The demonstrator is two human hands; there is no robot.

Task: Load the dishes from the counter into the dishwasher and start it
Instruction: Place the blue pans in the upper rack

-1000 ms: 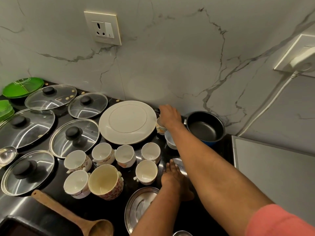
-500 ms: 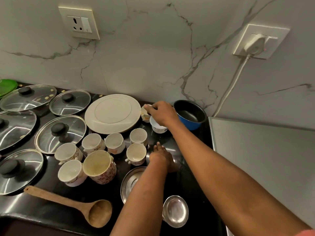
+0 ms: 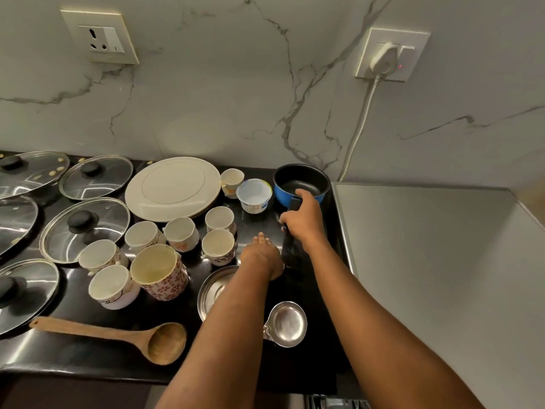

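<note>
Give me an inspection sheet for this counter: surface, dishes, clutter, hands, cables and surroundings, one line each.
Surface: black counter, glossy, crowded on its left side.
Job's things: blue saucepan at the back, white plate, small cups, floral mug, white tub, glass lids, wooden ladle, steel plate, steel ladle.
Clutter: nothing seen.
Hands: right hand grips the saucepan's black handle; left hand lies flat on the counter, fingers straight.
Cables: white cord hangs from the plug down the wall toward the counter's back edge.
Surroundings: marble-look wall, empty socket, grey surface on the right.
</note>
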